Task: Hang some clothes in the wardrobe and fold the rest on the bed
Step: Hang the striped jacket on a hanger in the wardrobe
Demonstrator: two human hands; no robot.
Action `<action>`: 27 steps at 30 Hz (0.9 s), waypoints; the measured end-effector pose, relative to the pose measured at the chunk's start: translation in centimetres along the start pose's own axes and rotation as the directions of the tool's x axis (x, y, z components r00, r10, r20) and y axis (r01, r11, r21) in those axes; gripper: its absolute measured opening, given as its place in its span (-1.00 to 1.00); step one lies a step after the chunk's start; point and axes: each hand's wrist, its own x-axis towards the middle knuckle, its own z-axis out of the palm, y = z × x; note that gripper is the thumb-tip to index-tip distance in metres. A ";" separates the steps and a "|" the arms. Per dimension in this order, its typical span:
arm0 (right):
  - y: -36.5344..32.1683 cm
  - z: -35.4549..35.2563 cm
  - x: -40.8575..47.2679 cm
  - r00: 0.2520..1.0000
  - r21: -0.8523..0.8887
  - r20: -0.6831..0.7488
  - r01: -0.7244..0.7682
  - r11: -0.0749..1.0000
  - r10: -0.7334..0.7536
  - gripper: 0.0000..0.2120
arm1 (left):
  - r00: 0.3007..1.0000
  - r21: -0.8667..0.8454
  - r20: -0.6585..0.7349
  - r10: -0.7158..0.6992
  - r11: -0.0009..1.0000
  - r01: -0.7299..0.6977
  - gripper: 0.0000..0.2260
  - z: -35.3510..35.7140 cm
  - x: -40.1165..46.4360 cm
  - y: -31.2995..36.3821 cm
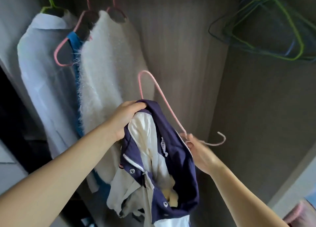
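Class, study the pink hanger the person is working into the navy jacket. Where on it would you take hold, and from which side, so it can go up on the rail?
Probably grip the pink hanger at its neck, just below the hook, coming from the right, as the right hand does. The hook points right and is bare there, while the navy jacket, gripped by the left hand, covers the lower frame.

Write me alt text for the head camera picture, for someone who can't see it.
Inside a wardrobe, a person's left hand grips the collar of a navy and white zip jacket while the right hand pinches a pink wire hanger by its neck. A fluffy white sweater hangs at left, spare green and blue hangers at upper right.
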 end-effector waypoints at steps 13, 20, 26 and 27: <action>-11.0 5.8 -4.9 0.801 0.167 -0.258 0.588 0.792 -0.540 -0.60 | 0.933 0.148 -0.213 -0.291 0.934 0.325 -0.80 -0.6 1.9 -8.2; -9.9 7.4 -7.7 0.772 0.157 -0.357 0.605 0.781 -0.526 -0.56 | 0.935 0.127 -0.178 -0.306 0.935 0.330 -0.83 0.6 2.4 -7.7; -11.2 7.0 -7.6 0.748 0.192 -0.252 0.661 0.726 -0.614 -0.62 | 0.948 0.075 -0.132 -0.290 0.951 0.301 -0.82 -0.4 2.4 -5.5; -10.1 7.1 -6.9 0.765 0.128 -0.273 0.630 0.766 -0.584 -0.60 | 0.942 0.035 -0.120 -0.313 0.947 0.320 -0.83 -0.3 2.3 -5.2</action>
